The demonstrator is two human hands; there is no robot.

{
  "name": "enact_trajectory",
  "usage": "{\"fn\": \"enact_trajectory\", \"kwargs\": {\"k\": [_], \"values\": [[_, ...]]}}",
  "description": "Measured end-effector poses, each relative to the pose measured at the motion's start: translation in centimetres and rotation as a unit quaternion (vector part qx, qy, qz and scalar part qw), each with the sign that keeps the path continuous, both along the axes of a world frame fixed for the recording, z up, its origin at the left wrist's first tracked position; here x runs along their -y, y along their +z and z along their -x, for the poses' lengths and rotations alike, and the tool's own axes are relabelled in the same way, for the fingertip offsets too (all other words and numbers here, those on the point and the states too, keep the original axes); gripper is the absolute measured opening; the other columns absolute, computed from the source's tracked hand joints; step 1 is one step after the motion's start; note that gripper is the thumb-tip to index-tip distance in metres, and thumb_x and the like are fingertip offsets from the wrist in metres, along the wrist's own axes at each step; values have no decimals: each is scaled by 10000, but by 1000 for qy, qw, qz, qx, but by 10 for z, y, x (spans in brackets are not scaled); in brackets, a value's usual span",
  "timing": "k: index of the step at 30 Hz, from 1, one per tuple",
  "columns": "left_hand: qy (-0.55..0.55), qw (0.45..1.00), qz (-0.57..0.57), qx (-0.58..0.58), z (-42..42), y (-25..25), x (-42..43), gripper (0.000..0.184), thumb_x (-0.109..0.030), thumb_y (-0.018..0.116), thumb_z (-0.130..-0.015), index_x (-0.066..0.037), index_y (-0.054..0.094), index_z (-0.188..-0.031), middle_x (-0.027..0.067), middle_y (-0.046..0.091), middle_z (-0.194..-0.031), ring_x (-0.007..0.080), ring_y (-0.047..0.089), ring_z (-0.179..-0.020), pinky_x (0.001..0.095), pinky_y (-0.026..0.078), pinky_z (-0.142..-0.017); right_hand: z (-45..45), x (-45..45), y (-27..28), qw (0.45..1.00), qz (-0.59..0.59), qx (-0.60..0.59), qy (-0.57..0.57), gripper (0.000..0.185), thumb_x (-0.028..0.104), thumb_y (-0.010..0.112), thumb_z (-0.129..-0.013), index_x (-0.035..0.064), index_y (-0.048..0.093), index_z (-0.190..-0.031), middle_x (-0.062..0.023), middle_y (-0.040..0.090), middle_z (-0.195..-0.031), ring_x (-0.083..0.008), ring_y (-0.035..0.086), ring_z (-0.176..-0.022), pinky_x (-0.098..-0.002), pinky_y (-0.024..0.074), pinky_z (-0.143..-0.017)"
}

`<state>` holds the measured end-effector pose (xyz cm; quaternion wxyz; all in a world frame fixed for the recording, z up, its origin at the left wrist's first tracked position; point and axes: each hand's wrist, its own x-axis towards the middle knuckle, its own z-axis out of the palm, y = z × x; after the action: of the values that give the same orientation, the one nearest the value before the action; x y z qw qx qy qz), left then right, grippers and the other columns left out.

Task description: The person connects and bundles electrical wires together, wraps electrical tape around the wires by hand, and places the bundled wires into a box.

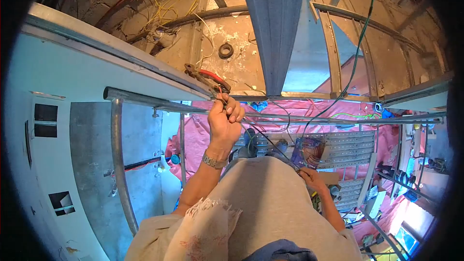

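My left hand [225,121], with a watch at the wrist, is raised to the edge of the ceiling panel. Its fingers are closed around the end of a black cable [256,128], where a thin reddish wire sticks up. Just above the fingertips, pliers with red handles [215,76] lie on the panel edge. The cable slants down to the right towards my right hand [311,180], held low beside my body. Those fingers are curled at the cable, and the grip is partly hidden. A roll of black tape [225,50] lies on the ceiling board beyond the pliers.
A scaffold rail [193,108] crosses before me, above a perforated metal platform [338,147] where my feet stand. A wide metal beam [273,29] hangs overhead. A green cable [360,48] dangles at right. Loose yellow wires [166,12] lie upper left. Pink sheeting [193,140] covers the floor.
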<state>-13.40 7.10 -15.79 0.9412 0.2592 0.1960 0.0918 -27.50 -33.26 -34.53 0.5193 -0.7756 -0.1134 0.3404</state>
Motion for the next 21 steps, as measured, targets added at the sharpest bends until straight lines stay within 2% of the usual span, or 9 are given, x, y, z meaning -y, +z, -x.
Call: {"fn": "enact_trajectory", "kwargs": {"k": [4,8,10,11,12,14,16,18,21], "values": [[-18,998,55,-27,8,-3,9,280,-269,414,-1136,-117,580,-970,-25,398,-626,99,315,-481,285,306,-502,11,11,-54,999,32,26,-19,290,253,615,-1056,-4,695,-1166,-127,709,-1000,-257,659,-910,-377,521,-837],[-32,999,27,-1,10,-9,12,291,-286,409,-1141,-118,569,-965,-29,392,-611,94,311,-465,280,292,-487,11,11,-77,1000,13,-23,14,297,262,609,-1057,6,691,-1183,-160,724,-1094,-281,675,-974,-391,520,-875],[-51,992,-102,-48,11,2,16,310,-328,409,-1149,-119,538,-960,-45,373,-606,74,308,-461,259,283,-468,-1,12,-93,998,-2,-43,40,294,257,605,-1058,11,688,-1196,-182,722,-1113,-288,671,-981,-395,522,-878],[-52,992,-102,-48,12,-2,16,310,-328,409,-1149,-119,538,-960,-45,373,-606,74,308,-461,259,283,-468,-12,17,-106,993,28,-12,112,332,269,626,-1045,34,679,-1273,-172,710,-1213,-293,662,-1097,-395,502,-968],[-70,979,-182,-55,15,-10,15,317,-346,408,-1152,-123,523,-958,-53,359,-605,64,306,-462,247,282,-461,-22,20,-114,981,58,17,183,391,281,648,-1032,56,671,-1351,-162,699,-1312,-297,652,-1213,-395,482,-1059],[-81,954,-279,-79,21,-22,15,319,-373,428,-1150,-129,498,-956,-63,361,-637,42,314,-488,221,291,-460,-73,-15,-34,983,-45,101,147,528,267,662,-1020,62,559,-1496,-150,628,-1449,-306,614,-1296,-416,451,-1121],[-88,945,-305,-83,27,-30,19,315,-372,439,-1147,-129,499,-955,-60,384,-662,41,322,-501,220,289,-463,-115,-69,55,976,-124,128,123,594,246,658,-1027,47,477,-1556,-121,607,-1450,-259,613,-1278,-407,457,-1116],[-113,926,-350,-85,38,-33,24,312,-379,471,-1137,-123,507,-963,-57,432,-735,34,349,-549,211,287,-477,-133,-125,127,981,-192,-14,14,550,216,639,-1049,46,491,-1550,-95,622,-1359,-194,614,-1208,-372,480,-1079],[-145,894,-417,-70,54,-40,31,304,-369,475,-1137,-114,519,-977,-64,428,-748,25,357,-570,204,288,-490,-156,-195,178,955,-284,-36,-72,461,176,632,-1061,35,546,-1491,-76,624,-1233,-143,628,-1081,-340,526,-977]]}}
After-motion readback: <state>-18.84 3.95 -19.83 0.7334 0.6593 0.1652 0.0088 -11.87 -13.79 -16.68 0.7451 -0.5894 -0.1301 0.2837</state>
